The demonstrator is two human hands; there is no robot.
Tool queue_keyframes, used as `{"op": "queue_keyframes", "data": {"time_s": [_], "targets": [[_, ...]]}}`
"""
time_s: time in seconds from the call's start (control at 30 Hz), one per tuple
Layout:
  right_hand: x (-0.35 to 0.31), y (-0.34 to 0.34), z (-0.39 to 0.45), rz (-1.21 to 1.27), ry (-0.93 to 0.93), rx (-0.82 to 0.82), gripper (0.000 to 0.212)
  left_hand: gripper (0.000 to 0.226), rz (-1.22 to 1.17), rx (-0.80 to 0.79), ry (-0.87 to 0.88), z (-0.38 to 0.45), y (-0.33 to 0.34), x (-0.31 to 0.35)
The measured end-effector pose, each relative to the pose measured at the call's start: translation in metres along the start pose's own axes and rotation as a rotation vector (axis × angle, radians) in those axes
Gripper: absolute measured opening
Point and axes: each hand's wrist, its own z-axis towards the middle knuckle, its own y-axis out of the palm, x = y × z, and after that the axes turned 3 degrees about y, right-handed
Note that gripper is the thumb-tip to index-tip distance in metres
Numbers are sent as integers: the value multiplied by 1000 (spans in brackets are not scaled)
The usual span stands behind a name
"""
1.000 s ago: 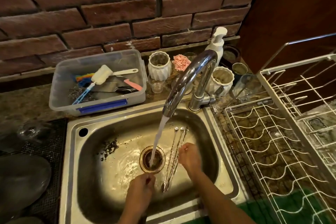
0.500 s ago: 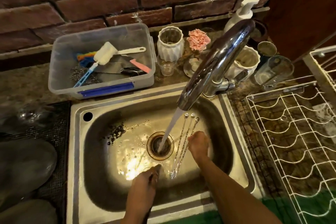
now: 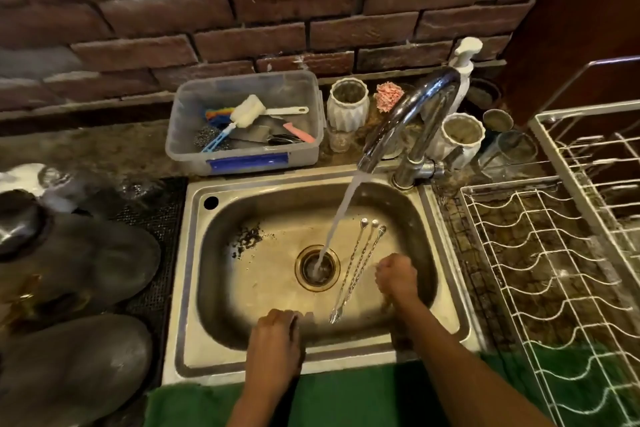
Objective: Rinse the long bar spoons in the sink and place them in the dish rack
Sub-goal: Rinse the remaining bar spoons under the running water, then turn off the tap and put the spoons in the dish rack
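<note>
Brick wall backs a dark mottled tabletop, and a steel sink is set into it, with a green cloth along the near edge. From my feed the light is dim and warm.

Behind the sink I see a clear plastic tub holding a white sponge brush and other scrubbers, two white ribbed cups, a pink sponge and a white pump bottle. Dark plates lie on a mat at the left. A white wire dish rack stands on the right, just beside the sink. The chrome faucet arches over the basin and water runs from it into the drain; the stream falls just left of the spoons without covering them.

Three long bar spoons lie together on the sink floor, right of the drain. Their long axis runs from near me up and slightly right, with the small bowls at the far end towards the faucet and the forked tips nearest me.

My right hand is curled into a loose fist just beside the spoons' middle; I cannot tell whether it touches them. My left hand rests at the near sink wall, fingers curled down, holding nothing I can see.
</note>
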Motion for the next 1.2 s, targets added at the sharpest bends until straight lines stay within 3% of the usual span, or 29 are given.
{"op": "queue_keyframes", "data": {"time_s": [0.07,0.13,0.23,0.37,0.47,0.6,0.87,0.97,1.2], "targets": [[-5,-13,-13,77,16,-7,17,11,38,106,58,-14,8,-1],[-11,-26,-25,131,15,-12,24,25,99,169,68,-30,16,1],[-20,-44,-45,208,-30,-7,24,53,219,137,52,-50,31,3],[-41,-68,-63,272,-103,31,19,65,270,90,52,-55,36,6],[-56,-83,-59,487,-131,39,16,67,288,83,39,-54,35,7],[-86,-104,-24,805,6,112,21,66,299,70,41,-54,34,6],[-137,-148,39,906,57,161,32,63,275,61,34,-51,36,6],[-143,-155,63,1037,83,141,53,62,272,65,27,-51,36,7],[-156,-154,59,1192,143,133,42,62,267,45,14,-50,36,7]]}}
